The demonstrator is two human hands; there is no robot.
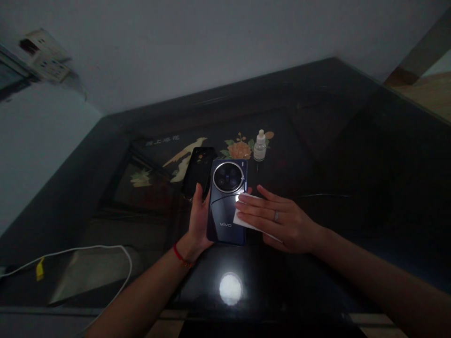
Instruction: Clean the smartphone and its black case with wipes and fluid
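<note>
We have a dark blue, glossy smartphone point(221, 206) held up over the table, its back towards us, the silver-rimmed round camera disc at the upper end and the "vivo" lettering lower down. Our left hand point(199, 223) is closed around its left edge from beneath, thumb pointing up alongside, with a fingertip showing past the right edge. Our right hand point(280, 218) comes across from the other side, three fingers nearly straight and close together over a thin, flat white wipe point(241, 223), holding it against the phone's back; the little finger stands apart, clear of the wipe. A red band point(179, 253) circles our left wrist, and a silver ring point(276, 216) sits on our right hand.

Just beyond the phone, to its left, lies a black phone case point(199, 166) with camera cut-outs. Farther back on the right, a small clear bottle with a white dropper top point(260, 150) stands upright beside a printed peach-coloured flower point(239, 150). All of this is on or above a glossy black table point(352, 164). Well apart, at the near left, a thin white cable point(100, 246) curves past a small yellow tag point(40, 269).
</note>
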